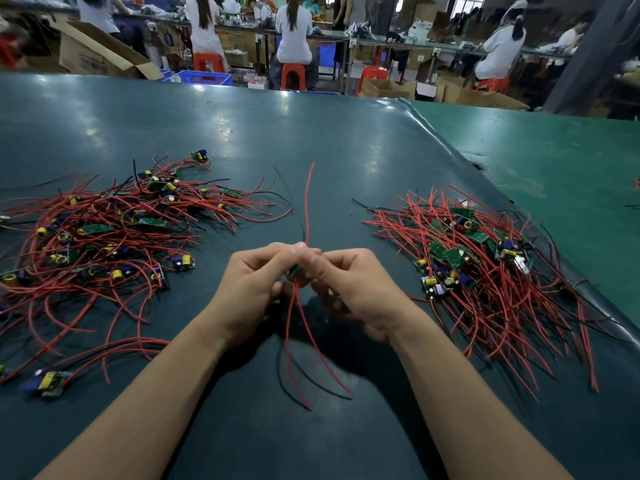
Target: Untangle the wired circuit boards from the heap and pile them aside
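Observation:
Between my hands I hold one small green circuit board (295,270), mostly hidden by my fingers. My left hand (252,285) and my right hand (349,289) both pinch it above the table's middle. Its red and black wires (304,341) trail down toward me, and one long red wire (308,199) with a black one sticks up away from me. A tangled heap of wired boards (104,233) spreads over the left of the table. A second pile of wired boards (485,268) lies to the right.
The dark green table mat (277,133) ends at a curled edge on the right, with a lighter green surface (554,161) beyond. A loose board (48,382) lies at the near left. People sit on red stools at benches in the background.

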A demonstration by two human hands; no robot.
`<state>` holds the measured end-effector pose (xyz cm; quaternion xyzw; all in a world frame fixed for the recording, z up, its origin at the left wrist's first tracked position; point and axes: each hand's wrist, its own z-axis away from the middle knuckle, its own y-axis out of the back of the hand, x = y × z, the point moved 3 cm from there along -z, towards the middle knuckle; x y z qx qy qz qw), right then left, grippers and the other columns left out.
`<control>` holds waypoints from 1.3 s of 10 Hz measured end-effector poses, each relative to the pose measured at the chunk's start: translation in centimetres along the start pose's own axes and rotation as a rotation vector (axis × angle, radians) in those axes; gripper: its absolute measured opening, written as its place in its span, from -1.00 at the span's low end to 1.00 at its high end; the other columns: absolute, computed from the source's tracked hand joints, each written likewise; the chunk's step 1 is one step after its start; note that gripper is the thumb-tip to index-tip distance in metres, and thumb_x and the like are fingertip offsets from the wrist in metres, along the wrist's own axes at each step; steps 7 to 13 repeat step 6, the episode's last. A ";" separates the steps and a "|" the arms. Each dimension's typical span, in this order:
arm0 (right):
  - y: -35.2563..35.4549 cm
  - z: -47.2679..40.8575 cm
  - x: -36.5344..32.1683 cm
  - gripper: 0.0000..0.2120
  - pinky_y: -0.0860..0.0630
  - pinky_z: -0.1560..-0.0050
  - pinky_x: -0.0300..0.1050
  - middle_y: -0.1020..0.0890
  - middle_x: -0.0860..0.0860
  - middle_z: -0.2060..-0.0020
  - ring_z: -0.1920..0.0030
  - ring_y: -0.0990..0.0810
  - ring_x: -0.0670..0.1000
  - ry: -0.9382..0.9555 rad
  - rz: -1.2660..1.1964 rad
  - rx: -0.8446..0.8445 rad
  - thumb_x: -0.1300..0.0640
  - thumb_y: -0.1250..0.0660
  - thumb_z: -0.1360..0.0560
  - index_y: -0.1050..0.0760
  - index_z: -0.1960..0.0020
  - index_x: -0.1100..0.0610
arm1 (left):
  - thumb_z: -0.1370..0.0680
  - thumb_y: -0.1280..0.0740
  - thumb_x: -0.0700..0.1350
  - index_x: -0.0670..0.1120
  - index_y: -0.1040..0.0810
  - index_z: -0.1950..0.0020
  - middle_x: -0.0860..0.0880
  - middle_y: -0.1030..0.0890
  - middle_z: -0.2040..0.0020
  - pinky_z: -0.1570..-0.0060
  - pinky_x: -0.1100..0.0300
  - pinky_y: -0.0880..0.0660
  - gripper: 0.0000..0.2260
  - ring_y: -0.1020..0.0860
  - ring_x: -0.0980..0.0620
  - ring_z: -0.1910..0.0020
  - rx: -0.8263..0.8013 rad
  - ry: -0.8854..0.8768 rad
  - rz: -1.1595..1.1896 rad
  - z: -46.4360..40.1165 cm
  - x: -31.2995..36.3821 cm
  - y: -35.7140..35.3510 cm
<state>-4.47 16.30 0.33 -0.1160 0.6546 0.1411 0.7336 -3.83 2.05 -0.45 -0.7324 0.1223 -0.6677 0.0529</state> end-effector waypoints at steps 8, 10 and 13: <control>4.6 0.5 -0.6 -0.74 -0.39 0.59 -0.35 -0.68 0.06 0.39 0.55 -0.55 -0.12 0.060 -0.721 0.715 0.07 -0.27 -0.62 -0.54 0.12 0.23 | -0.66 -0.12 0.13 -0.15 -0.62 0.14 0.02 -0.53 0.45 0.38 0.21 -0.32 -0.55 -0.42 0.09 0.44 0.518 -0.123 0.118 -1.2 0.8 3.7; 4.6 0.5 -0.6 -0.74 -0.39 0.59 -0.35 -0.68 0.06 0.39 0.55 -0.55 -0.12 0.060 -0.721 0.715 0.07 -0.27 -0.62 -0.54 0.12 0.23 | -0.66 -0.12 0.13 -0.15 -0.62 0.14 0.02 -0.53 0.45 0.38 0.21 -0.32 -0.55 -0.42 0.09 0.44 0.518 -0.123 0.118 -1.2 0.8 3.7; 4.6 0.5 -0.6 -0.74 -0.39 0.59 -0.35 -0.68 0.06 0.39 0.55 -0.55 -0.12 0.060 -0.721 0.715 0.07 -0.27 -0.62 -0.54 0.12 0.23 | -0.66 -0.12 0.13 -0.15 -0.62 0.14 0.02 -0.53 0.45 0.38 0.21 -0.32 -0.55 -0.42 0.09 0.44 0.518 -0.123 0.118 -1.2 0.8 3.7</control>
